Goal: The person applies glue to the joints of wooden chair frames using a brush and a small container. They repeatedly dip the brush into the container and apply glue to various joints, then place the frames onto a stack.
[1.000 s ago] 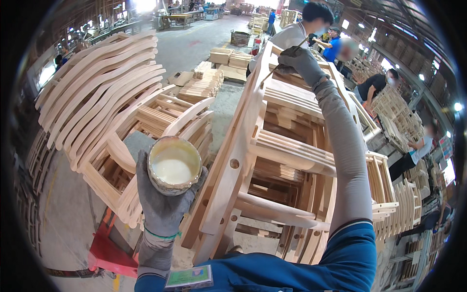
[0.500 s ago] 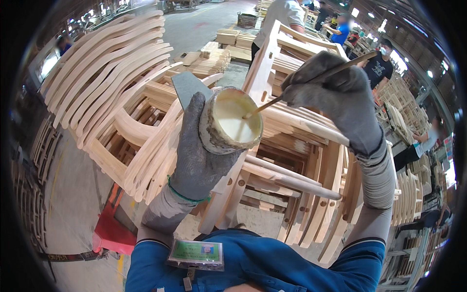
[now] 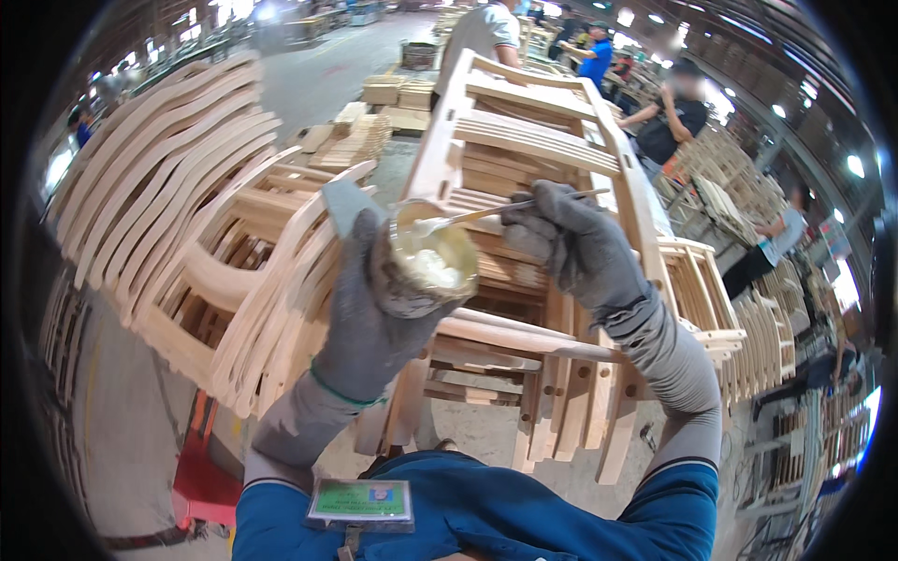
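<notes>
In its grey glove, my left hand (image 3: 360, 309) is wrapped round a crusted cup (image 3: 398, 290) of creamy white paste (image 3: 430, 262). A flat grey plate-like blade (image 3: 346, 206) sticks up beside the cup from the same hand; its lower end is hidden. My gloved right hand (image 3: 585, 243) pinches a thin wooden stick (image 3: 491, 211). The stick's left end, coated white, lies at the cup's far inner wall, near the rim. Below and beyond both hands stands a stack of pale wooden frames (image 3: 538, 103) with slotted posts and round rails.
Curved wooden chair parts (image 3: 168, 159) are piled at left. A red metal piece (image 3: 201, 477), perhaps of a pallet jack, sits on the floor at lower left. Flat wood pieces (image 3: 360, 140) lie beyond. A person in grey (image 3: 482, 37) stands behind the frames; other people are farther right.
My right hand has come lower and left, and the stick now lies flatter. Its tip has shifted from the paste's middle to the far side of the cup. The view has also shifted.
</notes>
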Action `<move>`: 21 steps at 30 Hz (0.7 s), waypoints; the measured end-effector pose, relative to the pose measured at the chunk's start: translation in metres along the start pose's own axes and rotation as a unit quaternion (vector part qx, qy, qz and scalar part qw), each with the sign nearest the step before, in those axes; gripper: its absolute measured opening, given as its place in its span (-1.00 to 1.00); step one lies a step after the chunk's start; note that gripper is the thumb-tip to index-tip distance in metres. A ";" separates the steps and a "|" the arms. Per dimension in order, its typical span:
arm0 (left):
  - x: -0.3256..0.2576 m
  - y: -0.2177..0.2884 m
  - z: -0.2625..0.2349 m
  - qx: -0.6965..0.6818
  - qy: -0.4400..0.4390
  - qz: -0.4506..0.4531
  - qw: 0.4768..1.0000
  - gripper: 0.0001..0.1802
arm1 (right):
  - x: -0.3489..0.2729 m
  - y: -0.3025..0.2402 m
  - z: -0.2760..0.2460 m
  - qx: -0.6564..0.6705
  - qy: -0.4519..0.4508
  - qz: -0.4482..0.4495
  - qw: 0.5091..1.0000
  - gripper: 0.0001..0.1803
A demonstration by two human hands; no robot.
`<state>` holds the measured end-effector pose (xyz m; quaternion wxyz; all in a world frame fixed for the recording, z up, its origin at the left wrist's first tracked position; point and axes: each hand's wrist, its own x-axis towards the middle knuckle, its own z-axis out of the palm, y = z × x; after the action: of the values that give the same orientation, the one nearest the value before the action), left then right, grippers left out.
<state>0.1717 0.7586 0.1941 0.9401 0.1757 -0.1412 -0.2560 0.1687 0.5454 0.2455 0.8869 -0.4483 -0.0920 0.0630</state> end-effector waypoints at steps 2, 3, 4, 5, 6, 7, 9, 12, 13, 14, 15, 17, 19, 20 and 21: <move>-0.003 0.001 -0.001 -0.012 0.004 -0.012 1.000 -0.46 | -0.011 0.001 -0.001 -0.004 0.011 -0.024 1.000 -0.80; -0.003 0.001 0.003 -0.011 0.006 -0.010 1.000 -0.47 | -0.011 0.001 -0.008 -0.007 0.016 -0.008 1.000 -0.79; -0.003 0.001 0.006 -0.007 0.009 -0.004 1.000 -0.47 | -0.011 0.000 -0.014 -0.008 0.017 0.008 1.000 -0.77; -0.005 0.001 0.004 0.008 -0.013 0.014 1.000 -0.47 | -0.014 -0.004 -0.015 0.009 0.016 -0.007 1.000 -0.75; -0.005 0.006 0.005 0.003 -0.002 0.001 1.000 -0.46 | -0.013 -0.012 -0.021 -0.033 0.028 -0.059 0.997 -0.75; -0.004 0.007 0.009 -0.010 0.022 0.006 1.000 -0.46 | -0.009 -0.026 -0.033 -0.078 0.045 -0.110 0.990 -0.74; -0.001 0.009 0.007 -0.028 0.024 0.015 0.999 -0.43 | 0.001 -0.070 -0.073 -0.243 0.069 -0.207 0.945 -0.74; 0.001 0.019 0.002 -0.028 0.025 0.036 0.999 -0.40 | 0.018 -0.148 -0.116 -0.297 0.185 -0.301 0.887 -0.70; -0.001 0.025 0.001 -0.032 0.054 0.053 0.997 -0.36 | 0.027 -0.162 -0.119 -0.354 0.223 -0.312 0.853 -0.70; -0.002 0.027 0.000 -0.031 0.062 0.060 0.996 -0.36 | 0.032 -0.177 -0.123 -0.413 0.264 -0.321 0.810 -0.70; -0.004 0.029 -0.001 -0.030 0.071 0.065 0.995 -0.35 | 0.041 -0.187 -0.128 -0.482 0.292 -0.307 0.767 -0.70; -0.009 0.032 -0.006 -0.048 0.078 0.084 0.992 -0.34 | 0.055 -0.204 -0.148 -0.613 0.346 -0.272 0.656 -0.72; -0.012 0.035 -0.015 -0.002 0.112 0.118 0.987 -0.34 | 0.070 -0.205 -0.160 -0.650 0.332 -0.265 0.630 -0.69; -0.013 0.036 -0.019 0.021 0.130 0.134 0.982 -0.33 | 0.076 -0.204 -0.164 -0.668 0.324 -0.261 0.617 -0.66; -0.015 0.037 -0.025 0.149 0.146 0.173 0.962 -0.34 | 0.080 -0.204 -0.167 -0.688 0.332 -0.261 0.590 -0.67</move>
<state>0.1841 0.8027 0.1839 0.9435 0.3224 -0.0675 -0.0366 0.2894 0.3099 0.3220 0.2616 -0.8719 0.0796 -0.4062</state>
